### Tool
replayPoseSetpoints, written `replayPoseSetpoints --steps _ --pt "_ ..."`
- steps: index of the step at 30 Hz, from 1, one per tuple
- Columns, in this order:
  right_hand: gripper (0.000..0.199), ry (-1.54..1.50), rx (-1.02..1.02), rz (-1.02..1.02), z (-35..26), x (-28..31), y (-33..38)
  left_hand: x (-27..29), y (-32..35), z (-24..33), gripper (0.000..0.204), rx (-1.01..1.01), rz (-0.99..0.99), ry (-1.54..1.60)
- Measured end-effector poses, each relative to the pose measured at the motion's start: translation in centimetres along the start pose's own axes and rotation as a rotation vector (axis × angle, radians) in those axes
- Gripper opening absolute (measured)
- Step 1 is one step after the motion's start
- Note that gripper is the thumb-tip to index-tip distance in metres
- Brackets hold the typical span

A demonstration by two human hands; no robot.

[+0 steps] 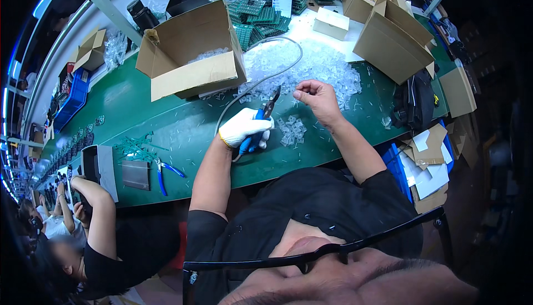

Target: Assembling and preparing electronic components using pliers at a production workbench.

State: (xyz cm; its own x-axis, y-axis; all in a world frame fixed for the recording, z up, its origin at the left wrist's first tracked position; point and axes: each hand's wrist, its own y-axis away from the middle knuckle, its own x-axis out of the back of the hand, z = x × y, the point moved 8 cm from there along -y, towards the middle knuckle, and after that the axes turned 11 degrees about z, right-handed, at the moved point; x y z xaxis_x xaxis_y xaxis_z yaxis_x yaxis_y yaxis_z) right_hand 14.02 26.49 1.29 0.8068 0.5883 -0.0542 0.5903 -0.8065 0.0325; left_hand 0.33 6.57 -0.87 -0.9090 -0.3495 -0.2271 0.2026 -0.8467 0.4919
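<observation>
white glove (239, 126), blue-handled tool (270, 107), whitish translucent pieces (319, 63), green tabletop (122, 97), brown box (194, 74).

**Green bench (311, 152), dim room**

The bench ran far off to the left, where strip lights (44, 2) glowed. Pale posts (104, 5) slanted at the far side, one left, one right. The floor (462, 191) at right lay dark and reddish.

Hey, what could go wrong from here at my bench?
The bare right hand is near the tip of the plier-like tool in the gloved left hand; a slip might nick it. The grey cord lies across the heap of clear pieces, so a tug could scatter some. The small pile sits close to the hands and might get knocked.
</observation>
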Motion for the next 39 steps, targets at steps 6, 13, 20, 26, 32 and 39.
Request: replayPoseSetpoints --steps 6,13,20,26,32,39 --pt "0.018 0.039 0.069 -0.007 0.2 0.0 0.0 -0.8 0.4 0.2 0.036 -0.013 -0.049 0.047" --pt "0.019 0.043 0.083 -0.058 -0.5 -1.7 0.6 -0.8 0.6 0.3 0.038 0.001 -0.045 0.001" --pt "0.020 0.075 0.082 -0.042 -0.5 -1.9 0.4 -0.9 0.6 0.5 0.035 -0.026 -0.014 -0.097" --pt "0.020 0.039 0.058 -0.058 -0.1 -1.1 0.6 -0.8 0.4 0.4 0.033 -0.053 0.022 -0.205" --pt "0.022 0.228 0.069 -0.049 2.8 1.2 0.9 -0.1 -1.0 -0.1 0.030 -0.029 0.049 -0.027" --pt "0.025 0.617 0.196 -0.084 -0.1 1.1 3.4 -0.1 -0.2 0.3 0.033 -0.004 0.009 -0.002"
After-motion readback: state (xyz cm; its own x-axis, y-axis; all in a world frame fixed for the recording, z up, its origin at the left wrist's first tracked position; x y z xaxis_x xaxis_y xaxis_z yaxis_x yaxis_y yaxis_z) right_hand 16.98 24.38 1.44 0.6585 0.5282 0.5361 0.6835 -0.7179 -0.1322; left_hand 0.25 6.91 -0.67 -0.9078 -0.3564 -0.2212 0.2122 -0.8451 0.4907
